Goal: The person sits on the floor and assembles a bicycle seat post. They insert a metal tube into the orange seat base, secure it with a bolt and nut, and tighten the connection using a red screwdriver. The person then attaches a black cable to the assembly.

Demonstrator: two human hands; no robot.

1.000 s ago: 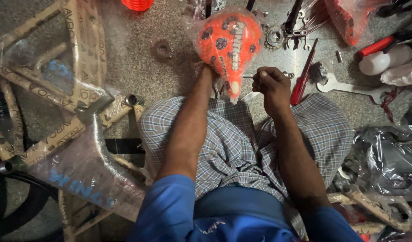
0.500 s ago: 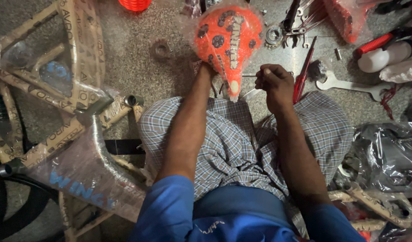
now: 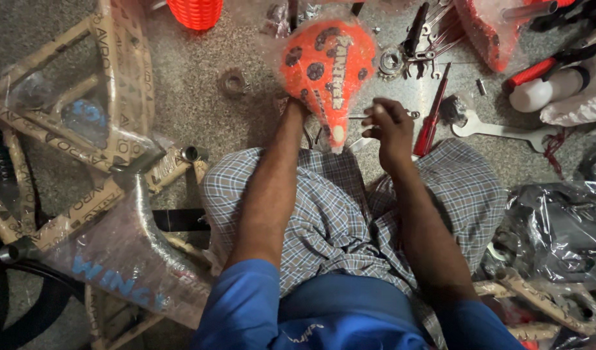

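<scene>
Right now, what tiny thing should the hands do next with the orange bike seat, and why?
Probably bring the right hand a little closer to the orange seat. It pinches a thin metal tool just beside the seat's narrow tip, while the left hand steadies the seat from underneath.

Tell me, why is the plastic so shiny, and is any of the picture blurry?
In the head view, light bounces off the clear wrap on the orange bicycle seat and the plastic bag, making bright glare. The right hand looks a little blurred. The corners are darker, and the wrapped bicycle frame bends slightly toward the left edge from the wide lens.
</scene>
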